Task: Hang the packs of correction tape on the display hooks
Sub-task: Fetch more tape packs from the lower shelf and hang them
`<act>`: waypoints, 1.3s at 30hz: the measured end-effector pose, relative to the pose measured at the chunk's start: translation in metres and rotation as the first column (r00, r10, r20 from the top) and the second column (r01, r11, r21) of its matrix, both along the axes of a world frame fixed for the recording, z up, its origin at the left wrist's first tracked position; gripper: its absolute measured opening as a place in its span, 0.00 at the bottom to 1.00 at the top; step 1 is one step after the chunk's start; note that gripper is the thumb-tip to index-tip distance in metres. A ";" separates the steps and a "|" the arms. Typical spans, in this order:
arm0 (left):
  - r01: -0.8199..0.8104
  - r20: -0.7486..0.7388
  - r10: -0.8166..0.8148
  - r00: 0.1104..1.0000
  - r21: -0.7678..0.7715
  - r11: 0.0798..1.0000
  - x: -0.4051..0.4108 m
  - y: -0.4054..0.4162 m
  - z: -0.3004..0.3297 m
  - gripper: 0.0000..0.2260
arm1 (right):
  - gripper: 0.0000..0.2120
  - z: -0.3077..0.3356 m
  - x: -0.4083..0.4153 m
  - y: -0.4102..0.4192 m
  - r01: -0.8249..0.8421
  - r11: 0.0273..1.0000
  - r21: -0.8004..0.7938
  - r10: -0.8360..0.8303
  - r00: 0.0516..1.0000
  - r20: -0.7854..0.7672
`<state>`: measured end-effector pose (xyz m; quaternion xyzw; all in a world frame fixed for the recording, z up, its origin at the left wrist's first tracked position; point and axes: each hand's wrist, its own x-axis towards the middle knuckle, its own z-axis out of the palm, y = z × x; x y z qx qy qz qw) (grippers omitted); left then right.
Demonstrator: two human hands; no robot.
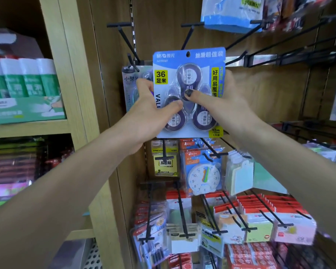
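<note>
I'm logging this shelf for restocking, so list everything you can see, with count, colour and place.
Correction tape pack: one, blue card, three purple tapes, held up centre.
Hanging pack: one, pale, on the hook behind the left hand.
Empty hook: one, black, above the held pack.
Glue sticks: several, green and white, left shelf.
Clock toy: one, white face, blue pack, below centre.
Sticky notes: one yellow pack, left of the clock.
Left hand: grips the pack's left side.
Right hand: grips its right side.
</note>
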<state>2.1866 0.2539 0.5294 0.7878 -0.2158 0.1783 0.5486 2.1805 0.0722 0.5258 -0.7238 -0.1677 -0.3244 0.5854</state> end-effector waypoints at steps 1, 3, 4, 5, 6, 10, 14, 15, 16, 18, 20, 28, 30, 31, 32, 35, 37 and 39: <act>0.003 -0.001 -0.003 1.000 -0.002 1.000 0.001 0.000 0.001 0.21 | 0.27 0.001 0.002 0.000 0.001 1.000 -0.003 -0.001 1.000 -0.012; 0.006 0.000 -0.006 1.000 -0.007 1.000 0.004 0.000 0.002 0.21 | 0.26 0.002 0.005 0.000 0.009 1.000 0.007 -0.009 1.000 -0.026; 0.007 -0.002 -0.007 1.000 -0.008 1.000 0.005 0.001 0.003 0.21 | 0.26 0.003 0.006 -0.001 0.016 1.000 0.013 -0.015 0.999 -0.030; 0.007 -0.004 -0.007 1.000 -0.007 1.000 0.006 0.001 0.003 0.21 | 0.25 0.003 0.008 -0.001 0.024 1.000 0.016 -0.024 0.999 -0.035; 0.002 -0.001 -0.002 1.000 -0.003 1.000 0.009 0.001 0.003 0.21 | 0.25 0.003 0.010 -0.001 0.035 0.999 0.019 -0.034 0.999 -0.041; -0.064 0.022 0.063 0.998 0.054 0.996 0.021 -0.002 0.003 0.22 | 0.30 0.002 0.023 0.000 0.066 0.998 0.004 -0.066 0.995 -0.074; -0.106 0.015 0.105 0.994 0.113 0.988 0.035 -0.005 0.000 0.22 | 0.30 -0.002 0.040 0.000 0.087 0.995 -0.054 -0.092 0.990 -0.103; -0.108 0.011 0.108 0.994 0.114 0.988 0.038 -0.007 -0.001 0.22 | 0.29 -0.003 0.043 0.000 0.097 0.993 -0.065 -0.103 0.989 -0.105; -0.114 0.012 0.114 0.993 0.111 0.987 0.042 -0.008 -0.002 0.22 | 0.28 -0.003 0.045 0.000 0.106 0.991 -0.077 -0.114 0.988 -0.101; -0.136 0.013 0.135 0.991 0.112 0.984 0.048 -0.012 -0.001 0.24 | 0.25 -0.002 0.048 0.001 0.132 0.987 -0.095 -0.140 0.987 -0.084; -0.172 0.015 0.171 0.985 0.148 0.974 0.052 -0.015 0.000 0.29 | 0.24 -0.002 0.049 0.002 0.175 0.978 -0.113 -0.183 0.980 -0.071; -0.273 0.090 0.259 0.962 0.213 0.938 0.055 -0.020 -0.008 0.25 | 0.26 -0.007 0.056 0.003 0.254 0.948 -0.190 -0.279 0.953 -0.120; -0.286 0.137 0.262 0.955 0.205 0.936 0.050 -0.015 -0.011 0.21 | 0.29 -0.009 0.050 0.000 0.266 0.934 -0.240 -0.303 0.943 -0.135; -0.290 0.153 0.262 0.953 0.206 0.934 0.047 -0.010 -0.013 0.20 | 0.30 -0.010 0.045 -0.002 0.273 0.924 -0.269 -0.316 0.940 -0.130; -0.291 0.164 0.261 0.951 0.201 0.935 0.042 -0.005 -0.014 0.21 | 0.30 -0.012 0.036 -0.004 0.283 0.914 -0.291 -0.330 0.936 -0.126; -0.268 0.175 0.243 0.954 0.134 0.954 0.019 0.012 -0.025 0.23 | 0.32 -0.024 0.007 -0.010 0.321 0.909 -0.266 -0.341 0.940 -0.031; -0.242 0.202 0.225 0.953 0.064 0.968 0.001 0.022 -0.040 0.23 | 0.35 -0.038 -0.018 -0.005 0.334 0.927 -0.173 -0.326 0.943 0.069; -0.241 0.232 0.229 0.945 0.024 0.970 -0.017 0.032 -0.064 0.22 | 0.32 -0.062 -0.044 0.006 0.238 0.971 0.000 -0.233 0.953 0.195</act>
